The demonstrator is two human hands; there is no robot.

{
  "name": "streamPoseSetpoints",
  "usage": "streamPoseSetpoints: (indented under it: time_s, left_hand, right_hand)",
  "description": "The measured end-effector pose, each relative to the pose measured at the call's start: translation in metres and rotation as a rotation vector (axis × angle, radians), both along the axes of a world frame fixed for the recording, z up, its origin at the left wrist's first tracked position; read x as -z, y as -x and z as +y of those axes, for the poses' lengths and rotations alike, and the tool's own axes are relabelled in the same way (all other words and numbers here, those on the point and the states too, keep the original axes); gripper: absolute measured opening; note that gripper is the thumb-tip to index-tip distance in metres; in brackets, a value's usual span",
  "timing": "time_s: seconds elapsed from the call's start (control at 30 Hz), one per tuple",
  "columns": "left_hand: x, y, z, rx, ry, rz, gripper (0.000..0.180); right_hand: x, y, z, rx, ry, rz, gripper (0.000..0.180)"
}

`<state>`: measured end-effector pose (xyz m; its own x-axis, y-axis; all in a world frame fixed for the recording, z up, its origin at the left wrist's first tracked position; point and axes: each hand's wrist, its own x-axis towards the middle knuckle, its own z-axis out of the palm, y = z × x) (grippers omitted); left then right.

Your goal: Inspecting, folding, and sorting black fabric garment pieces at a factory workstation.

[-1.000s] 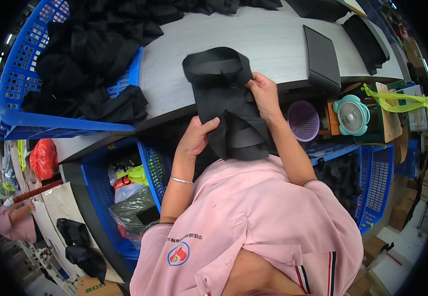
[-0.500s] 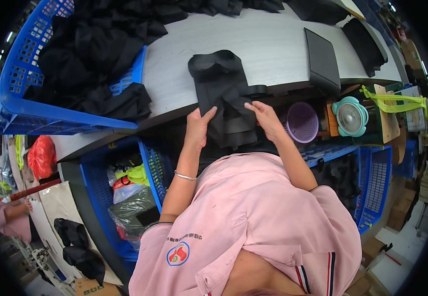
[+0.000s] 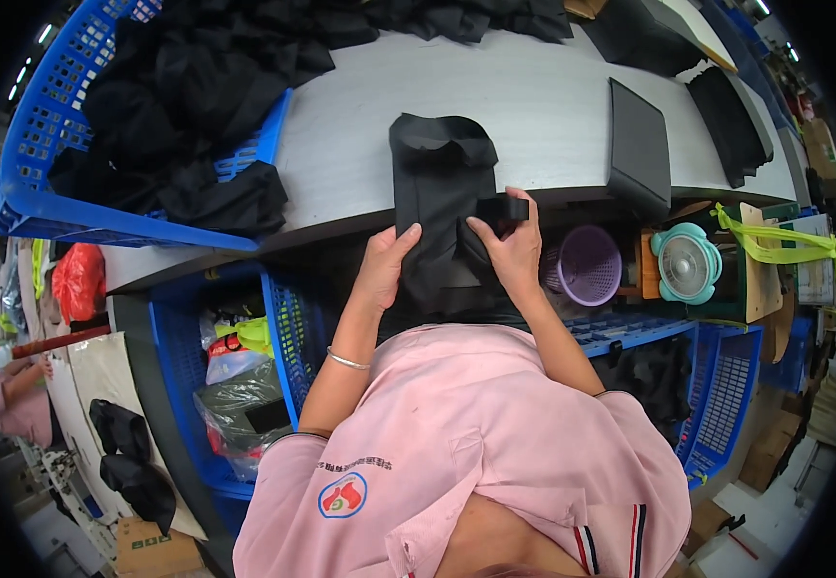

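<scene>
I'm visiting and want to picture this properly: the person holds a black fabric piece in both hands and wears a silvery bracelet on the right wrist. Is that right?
Not quite: the head view shows the silvery bracelet at the wrist of the left hand. The black fabric piece is indeed held by that hand and the right hand.

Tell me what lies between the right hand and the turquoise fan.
In the head view, the purple mesh basket lies between the right hand and the turquoise fan, with a brown board next to the fan.
</scene>
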<state>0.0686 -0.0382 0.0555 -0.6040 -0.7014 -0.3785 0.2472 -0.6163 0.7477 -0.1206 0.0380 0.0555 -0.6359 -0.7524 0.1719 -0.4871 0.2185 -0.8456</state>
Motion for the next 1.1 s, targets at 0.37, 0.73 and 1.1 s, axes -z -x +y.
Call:
streamPoseSetpoints:
  time_s: [0.37,0.73,1.1]
  left_hand:
    - [-0.003,0.026,-0.002,-0.052,-0.022,-0.119,0.029]
    - [0.001,0.039,-0.004,-0.082,-0.085,-0.002,0.032]
    - [-0.026,0.037,-0.023,-0.074,-0.216,0.17,0.04]
  right_hand:
    - [-0.005,0.025,-0.006,-0.004,0.372,-0.138,0.032]
    - [0.011,0.036,0.005,-0.077,0.173,-0.868,0.046]
    - [-0.009,0.037,0.011,-0.149,0.054,-0.89,0.037]
